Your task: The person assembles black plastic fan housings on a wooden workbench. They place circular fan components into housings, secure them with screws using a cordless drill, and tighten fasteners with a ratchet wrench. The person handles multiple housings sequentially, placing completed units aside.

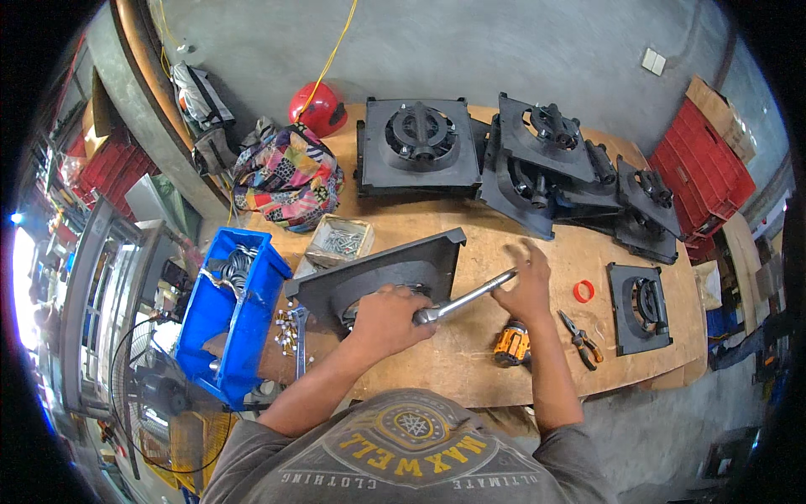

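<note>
Working a wrench (470,294) against a black housing (411,265), tilted up on the table (453,382) between the blue bin (252,332) and the drill (511,343). Most likely at a fastener-turning step; tightening or loosening impossible to tell, with the working end hidden. With the left hand (389,323), clamping the wrench around its head, close against the housing. With the right hand (527,290), meeting the far end of the handle, fingers partly spread and blurred; cannot tell whether gripping or merely pushing. For the next move, by judgement: hold the head seated, brace the housing against slipping, and swing the handle from its end in a steady arc. Avoid knocking the drill, just beside the right wrist, or the pliers (579,339) farther right.
</note>
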